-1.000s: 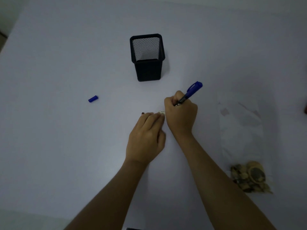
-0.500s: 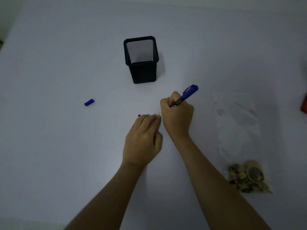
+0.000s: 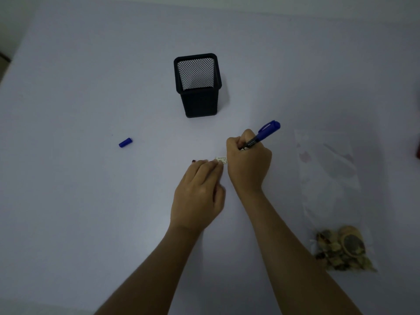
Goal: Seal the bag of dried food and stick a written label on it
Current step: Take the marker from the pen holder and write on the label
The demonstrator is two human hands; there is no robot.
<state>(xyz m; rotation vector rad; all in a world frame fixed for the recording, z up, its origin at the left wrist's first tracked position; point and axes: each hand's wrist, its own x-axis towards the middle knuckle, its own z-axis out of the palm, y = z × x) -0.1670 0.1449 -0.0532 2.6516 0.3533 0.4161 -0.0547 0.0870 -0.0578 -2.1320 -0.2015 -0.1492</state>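
Observation:
A small white label (image 3: 221, 159) lies on the pale table (image 3: 91, 201) between my hands, with some writing on it. My right hand (image 3: 248, 164) grips a blue marker (image 3: 261, 135), its tip down at the label and hidden behind my fingers. My left hand (image 3: 197, 194) lies flat beside it, and its straight fingertips press the label's left end. The clear bag (image 3: 329, 178) lies flat at the right, with dried food (image 3: 341, 248) bunched at its near end.
A black mesh pen holder (image 3: 197, 86) stands upright behind my hands. The marker's blue cap (image 3: 125, 142) lies loose to the left. A red object (image 3: 418, 146) shows at the right edge of the view.
The hands stay at the label. The marker tilts slightly differently as my right hand writes. The view shifted a little.

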